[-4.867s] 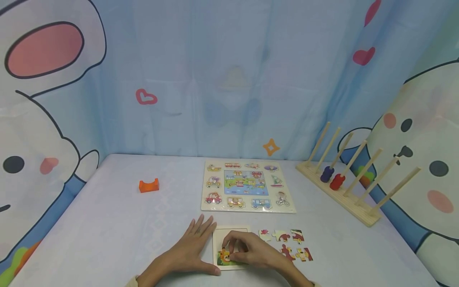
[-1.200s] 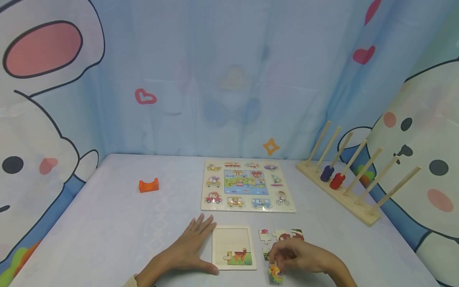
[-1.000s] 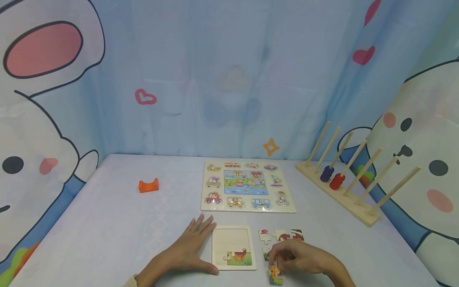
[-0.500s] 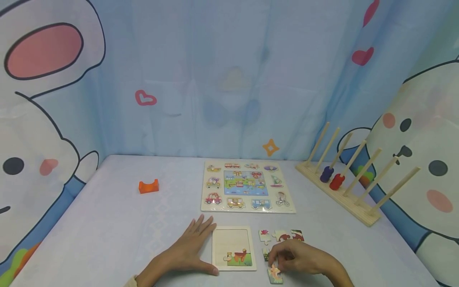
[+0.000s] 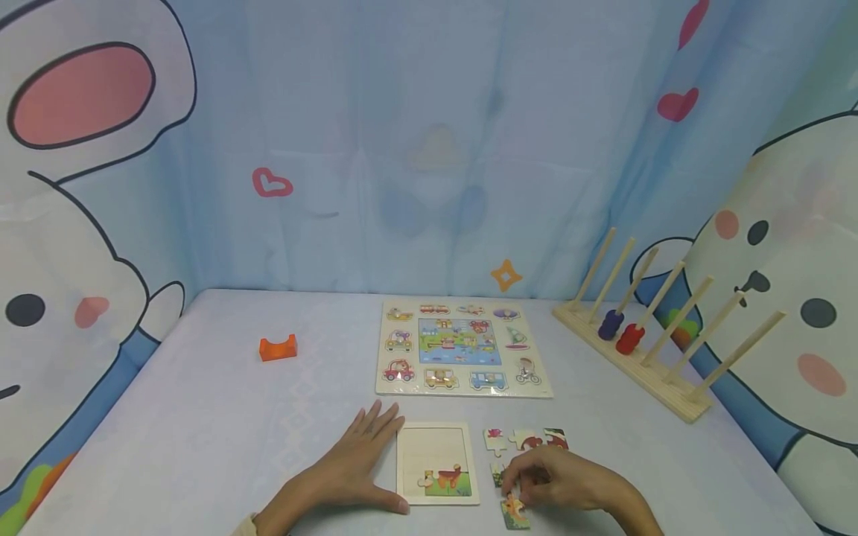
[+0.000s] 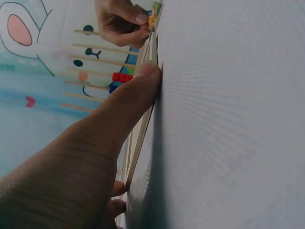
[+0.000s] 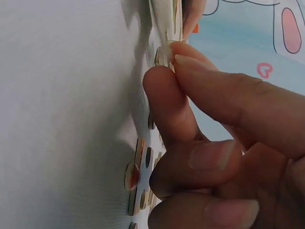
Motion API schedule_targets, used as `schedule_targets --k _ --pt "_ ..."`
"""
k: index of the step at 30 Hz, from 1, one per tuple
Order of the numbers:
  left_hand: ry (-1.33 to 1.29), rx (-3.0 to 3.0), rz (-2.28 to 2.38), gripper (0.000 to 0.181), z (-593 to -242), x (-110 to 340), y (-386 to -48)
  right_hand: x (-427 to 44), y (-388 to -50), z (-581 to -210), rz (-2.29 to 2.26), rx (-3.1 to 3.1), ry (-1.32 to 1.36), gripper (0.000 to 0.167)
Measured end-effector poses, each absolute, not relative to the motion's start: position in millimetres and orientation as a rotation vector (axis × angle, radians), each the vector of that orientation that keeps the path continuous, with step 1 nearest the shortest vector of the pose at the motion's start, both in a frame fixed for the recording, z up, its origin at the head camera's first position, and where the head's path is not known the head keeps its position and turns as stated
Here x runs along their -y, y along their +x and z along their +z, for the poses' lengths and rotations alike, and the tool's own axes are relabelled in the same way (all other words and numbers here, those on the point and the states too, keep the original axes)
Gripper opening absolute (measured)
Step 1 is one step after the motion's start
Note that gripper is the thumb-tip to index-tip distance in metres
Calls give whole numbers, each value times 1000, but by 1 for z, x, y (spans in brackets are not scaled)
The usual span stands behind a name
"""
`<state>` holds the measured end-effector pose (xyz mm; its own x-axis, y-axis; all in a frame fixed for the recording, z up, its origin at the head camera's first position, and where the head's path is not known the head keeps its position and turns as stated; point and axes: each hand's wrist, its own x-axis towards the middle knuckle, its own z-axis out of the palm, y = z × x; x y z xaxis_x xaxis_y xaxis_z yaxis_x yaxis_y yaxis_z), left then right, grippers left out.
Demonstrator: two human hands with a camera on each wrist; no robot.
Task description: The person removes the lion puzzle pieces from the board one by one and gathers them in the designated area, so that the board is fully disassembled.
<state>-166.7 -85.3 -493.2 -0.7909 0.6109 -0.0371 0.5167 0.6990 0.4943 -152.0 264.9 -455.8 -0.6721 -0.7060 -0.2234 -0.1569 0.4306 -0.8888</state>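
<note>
My left hand (image 5: 358, 465) lies with straight, spread fingers along the left side of a square wooden puzzle tray (image 5: 402, 461), its thumb near the tray's lower left corner. Joined jigsaw pieces (image 5: 450, 480) with a green and brown picture lie in the tray's lower right. To the right of the tray, my right hand (image 5: 570, 480) pinches a yellow, orange and green jigsaw piece (image 5: 514, 514) between thumb and fingertips. In the right wrist view, the fingertips partly cover that piece (image 7: 162, 56). Loose jigsaw pieces (image 5: 526, 440) lie behind the right hand, some partly hidden by it.
Behind the tray lies a vehicle-picture puzzle board (image 5: 402, 383). A wooden peg rack (image 5: 660, 380) with blue and red beads stands at the right. An orange block (image 5: 278, 348) sits farther left. A patterned curtain (image 5: 429, 186) hangs behind the table (image 5: 201, 432).
Compared with several seconds ago, my right hand has moved right, from the tray to beside it, and the yellow piece is out of the tray's lower left. My left hand has barely moved.
</note>
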Motion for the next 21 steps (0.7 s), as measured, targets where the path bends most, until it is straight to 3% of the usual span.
schedule_targets --k 11,21 --pt "921 -2709 694 118 -494 85 -167 -262 -154 -456 -1173 -2195 -752 10" --pt "911 -2710 705 119 -496 85 -168 -220 -164 -455 -1248 -2328 -738 18"
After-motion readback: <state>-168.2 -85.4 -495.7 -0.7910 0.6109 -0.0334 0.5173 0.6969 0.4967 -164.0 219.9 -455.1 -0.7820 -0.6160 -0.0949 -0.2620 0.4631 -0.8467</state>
